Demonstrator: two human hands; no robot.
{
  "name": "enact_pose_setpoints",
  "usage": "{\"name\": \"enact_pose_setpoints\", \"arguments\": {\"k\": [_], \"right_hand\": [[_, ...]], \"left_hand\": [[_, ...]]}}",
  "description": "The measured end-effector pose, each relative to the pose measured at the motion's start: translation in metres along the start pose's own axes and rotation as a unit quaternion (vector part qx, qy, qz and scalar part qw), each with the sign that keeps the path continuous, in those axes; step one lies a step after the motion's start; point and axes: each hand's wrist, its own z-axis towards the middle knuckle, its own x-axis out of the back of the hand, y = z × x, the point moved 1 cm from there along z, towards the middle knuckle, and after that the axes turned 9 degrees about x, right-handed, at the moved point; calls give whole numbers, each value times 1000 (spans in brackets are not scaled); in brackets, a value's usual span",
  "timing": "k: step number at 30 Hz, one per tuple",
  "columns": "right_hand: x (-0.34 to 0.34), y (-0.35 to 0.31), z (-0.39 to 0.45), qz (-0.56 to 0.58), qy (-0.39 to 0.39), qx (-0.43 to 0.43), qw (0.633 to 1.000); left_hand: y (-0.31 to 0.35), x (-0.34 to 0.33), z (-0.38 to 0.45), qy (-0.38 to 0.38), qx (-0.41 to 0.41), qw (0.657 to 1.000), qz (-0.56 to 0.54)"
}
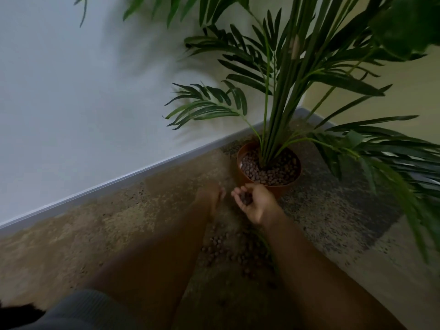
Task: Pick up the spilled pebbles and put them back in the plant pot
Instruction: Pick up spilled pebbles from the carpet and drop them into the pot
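Note:
A brown plant pot (pixel 241 175) stands on the floor in the corner, filled with brown pebbles (pixel 273 173) around a green palm's stems (pixel 276 129). My right hand (pixel 256 204) is cupped palm up just in front of the pot's near rim, holding a small heap of pebbles (pixel 246 200). My left hand (pixel 212 197) is blurred, edge-on, fingers stretched out low over the floor to the left of the right hand; I see nothing in it. Spilled pebbles (pixel 220 245) lie scattered on the floor between my forearms.
A white wall (pixel 83 103) with a grey skirting board (pixel 133 173) runs along the left. Palm fronds (pixel 392 151) hang over the floor to the right of the pot. The floor is speckled carpet (pixel 107 229). Grey ribbed fabric (pixel 78 310) shows at the bottom left.

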Motion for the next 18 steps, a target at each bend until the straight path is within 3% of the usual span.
{"name": "enact_pose_setpoints", "arguments": {"k": [4, 10, 18], "right_hand": [[-19, -39, -10, 96, -18, 69, 993], [-20, -80, -14, 128, 46, 137, 981], [-17, -74, -14, 116, 63, 125, 983]], "left_hand": [[35, -41, -18, -68, -6, 993, -94], [57, -78, -24, -140, -14, 987, -77], [54, -69, -14, -125, -22, 983, -132]]}}
